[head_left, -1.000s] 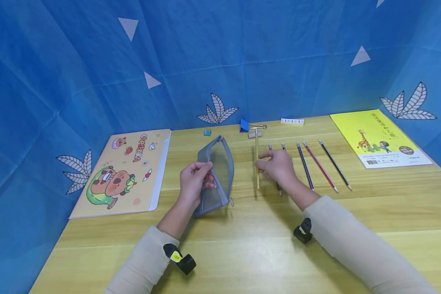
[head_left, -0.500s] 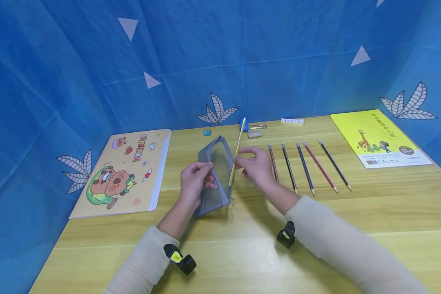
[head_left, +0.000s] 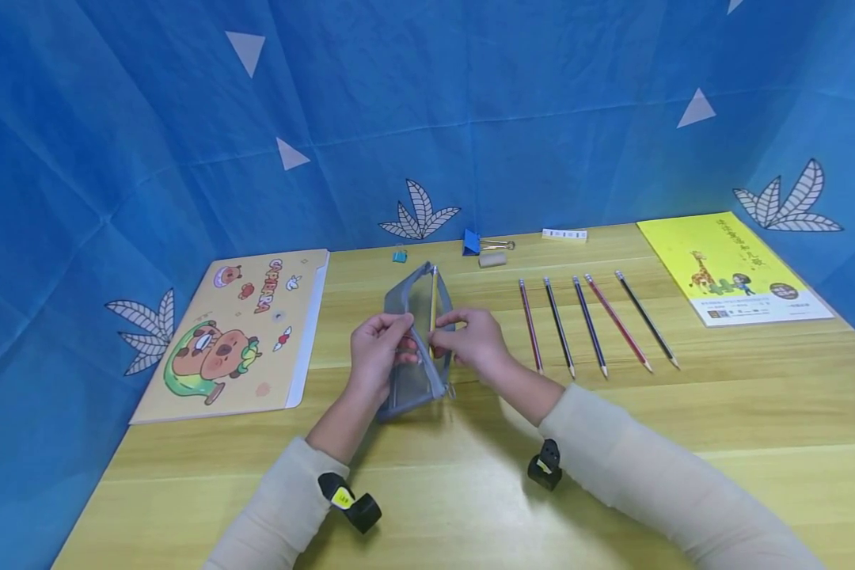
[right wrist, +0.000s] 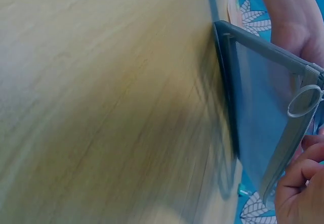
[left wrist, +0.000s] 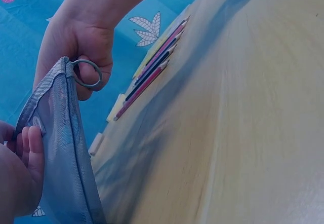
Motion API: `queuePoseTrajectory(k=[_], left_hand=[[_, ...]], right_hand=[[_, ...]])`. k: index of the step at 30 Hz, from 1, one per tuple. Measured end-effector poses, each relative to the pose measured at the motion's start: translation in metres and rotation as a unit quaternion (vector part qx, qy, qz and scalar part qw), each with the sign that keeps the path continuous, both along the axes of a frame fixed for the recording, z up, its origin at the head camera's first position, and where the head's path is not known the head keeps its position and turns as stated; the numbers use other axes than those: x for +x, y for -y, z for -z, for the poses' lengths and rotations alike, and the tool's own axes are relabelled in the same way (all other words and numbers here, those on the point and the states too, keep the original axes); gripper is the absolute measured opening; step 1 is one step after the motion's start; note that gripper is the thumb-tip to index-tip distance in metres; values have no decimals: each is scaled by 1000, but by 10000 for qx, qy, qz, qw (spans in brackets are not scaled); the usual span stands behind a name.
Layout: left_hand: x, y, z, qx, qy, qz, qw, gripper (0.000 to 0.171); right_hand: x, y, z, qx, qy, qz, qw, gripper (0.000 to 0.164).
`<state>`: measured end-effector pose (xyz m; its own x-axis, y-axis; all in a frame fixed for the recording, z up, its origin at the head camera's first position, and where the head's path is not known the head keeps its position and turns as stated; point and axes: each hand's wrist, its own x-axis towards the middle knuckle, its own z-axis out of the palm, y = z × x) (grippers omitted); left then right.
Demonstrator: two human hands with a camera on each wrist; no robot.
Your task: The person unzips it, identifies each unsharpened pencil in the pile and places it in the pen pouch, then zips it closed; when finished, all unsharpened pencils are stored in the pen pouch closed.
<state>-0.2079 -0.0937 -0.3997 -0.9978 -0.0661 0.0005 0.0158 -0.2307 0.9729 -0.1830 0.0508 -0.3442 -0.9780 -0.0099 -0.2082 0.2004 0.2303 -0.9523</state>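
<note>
A grey mesh zip pouch (head_left: 409, 388) stands on its edge in the head view, its mouth spread open toward the right. My left hand (head_left: 376, 352) pinches the near-left side of that mouth between thumb and fingers. Between the thumb and fingers of my right hand (head_left: 470, 336) is a yellow pencil (head_left: 433, 297), upright in the pouch opening, its lower part hidden by the mesh and fingers. In the right wrist view, a ring zipper pull (right wrist: 304, 101) hangs at the pouch corner. Several pencils (head_left: 589, 324) lie side by side to the right of my right hand.
Along the back sit a small teal clip (head_left: 399, 256), a blue binder clip (head_left: 473, 242), a grey cylinder (head_left: 492, 259) and a white strip (head_left: 564, 235). A capybara folder (head_left: 235, 340) lies left, a yellow booklet (head_left: 734, 269) right. Blue cloth (head_left: 399, 95) hangs behind.
My right hand has lifted the yellow pencil off the table and carried it left, into the mouth of the pouch. The left hand and pouch have stayed nearly still.
</note>
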Motion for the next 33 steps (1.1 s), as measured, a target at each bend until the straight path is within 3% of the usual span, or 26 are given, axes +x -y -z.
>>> queuePoseTrajectory(k=[11, 20, 27, 30, 33], left_hand=[[-3, 2, 9, 146, 58, 91, 9998, 37], [4, 0, -1, 115, 72, 168, 9998, 33], [-4, 4, 5, 205, 40, 108, 9997, 35], [-4, 7, -1, 266, 58, 71, 9996, 31], [2, 7, -18, 226, 157, 68, 9996, 26]], right_hand=[[-1, -1, 4, 167, 98, -375, 9991, 23], [-2, -1, 3, 364, 102, -752, 9965, 27], [2, -16, -1, 230, -397, -1105, 9928, 24], [8, -25, -3, 270, -651, -1282, 9892, 19], [14, -33, -3, 322, -1027, -1324, 9853, 17]])
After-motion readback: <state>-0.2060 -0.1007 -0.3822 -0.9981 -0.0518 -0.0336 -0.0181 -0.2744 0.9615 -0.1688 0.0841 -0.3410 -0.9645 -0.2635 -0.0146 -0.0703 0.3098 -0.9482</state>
